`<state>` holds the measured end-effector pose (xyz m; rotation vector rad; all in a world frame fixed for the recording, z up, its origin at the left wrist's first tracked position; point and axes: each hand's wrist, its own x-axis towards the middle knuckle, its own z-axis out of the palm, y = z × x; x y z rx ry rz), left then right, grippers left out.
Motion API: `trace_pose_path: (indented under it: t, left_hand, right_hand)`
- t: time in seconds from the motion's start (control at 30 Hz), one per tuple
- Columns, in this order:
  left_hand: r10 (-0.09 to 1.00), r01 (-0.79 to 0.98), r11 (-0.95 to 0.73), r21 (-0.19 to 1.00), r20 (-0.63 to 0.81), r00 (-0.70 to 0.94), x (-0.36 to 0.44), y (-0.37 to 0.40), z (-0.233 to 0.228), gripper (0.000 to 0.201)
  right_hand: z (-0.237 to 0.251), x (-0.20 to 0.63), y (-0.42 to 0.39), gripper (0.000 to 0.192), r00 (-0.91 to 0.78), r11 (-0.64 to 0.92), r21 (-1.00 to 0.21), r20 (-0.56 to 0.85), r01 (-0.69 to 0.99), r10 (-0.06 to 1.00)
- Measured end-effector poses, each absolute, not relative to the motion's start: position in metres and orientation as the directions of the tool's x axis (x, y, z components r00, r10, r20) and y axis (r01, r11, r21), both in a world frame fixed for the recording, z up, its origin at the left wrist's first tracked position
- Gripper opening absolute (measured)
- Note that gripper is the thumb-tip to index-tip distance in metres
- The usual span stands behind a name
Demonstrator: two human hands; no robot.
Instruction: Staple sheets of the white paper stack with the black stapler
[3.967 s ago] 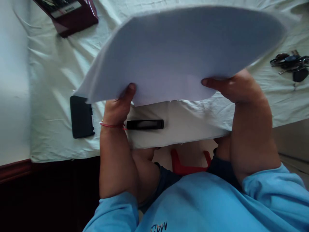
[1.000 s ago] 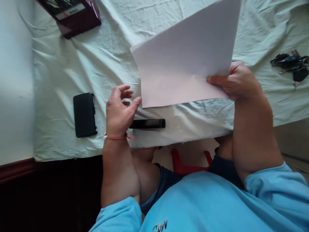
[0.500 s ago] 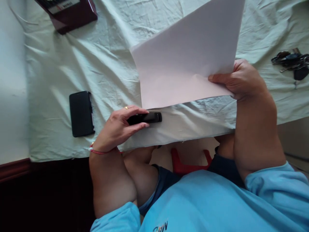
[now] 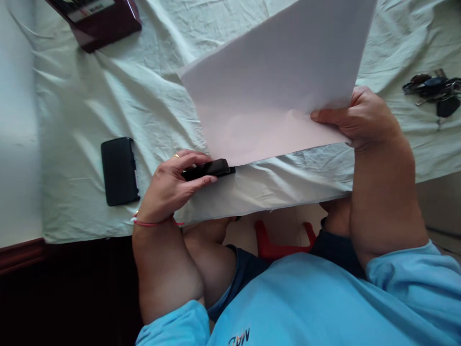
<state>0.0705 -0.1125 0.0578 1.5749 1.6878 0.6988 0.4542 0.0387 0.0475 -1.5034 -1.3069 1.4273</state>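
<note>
Holds a sheaf of white paper point(image 4: 273, 91) up off the counter point(image 4: 108, 96) in the right hand point(image 4: 360, 120), with the fingers point(image 4: 326, 115) closed on the sheaf's right edge, thumb on top and the rest hidden behind. Keeps the sheaf tilted, its lower left corner dipping down toward the cloth. Grips a slim black tool point(image 4: 212, 168), a stapler by the look of it, in the left hand point(image 4: 173, 185), fingers point(image 4: 194, 157) curled over its top and thumb along its near side, near the front edge of the counter. Has the tool's far end right at the paper's lower corner, touching or just under it; cannot tell from this angle whether the corner sits inside the tool or merely in front of it. Counts as done, judging by this: sheaf gathered and lifted, tool picked up and brought to the corner. Counts as left, by the same judgement: seating the corner and pressing down, with no fastening visible on the paper. Leaves untouched a black case point(image 4: 118, 170) just left of the left hand, a bunch of keys point(image 4: 432, 91) far right, and a maroon box point(image 4: 97, 19) at the far left corner.
</note>
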Motion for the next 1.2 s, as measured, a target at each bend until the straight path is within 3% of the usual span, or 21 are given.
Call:
trace_pose_path:
  t: [0.37, 0.53, 0.8, 1.2]
  left_hand:
    - [0.974, 0.635, 0.22, 0.74, -0.204, -0.099, 0.07, -0.112, 0.062, 0.036]
    - [0.969, 0.608, 0.245, 0.755, -0.207, -0.133, 0.069, -0.111, 0.061, 0.028]
    - [0.96, 0.594, 0.279, 0.754, -0.24, -0.146, 0.07, -0.11, 0.064, 0.038]
    - [0.935, 0.607, 0.306, 0.734, -0.35, -0.048, 0.076, -0.095, 0.065, 0.034]
  right_hand:
    - [0.067, 0.443, 0.034, 0.023, 0.03, -0.351, -0.898, -0.356, 0.265, 0.934]
    - [0.06, 0.452, 0.036, 0.021, -0.008, -0.299, -0.915, -0.312, 0.27, 0.95]
    - [0.053, 0.459, 0.037, 0.018, -0.029, -0.279, -0.917, -0.299, 0.286, 0.954]
    - [0.043, 0.466, 0.04, 0.02, -0.082, -0.268, -0.932, -0.295, 0.245, 0.952]
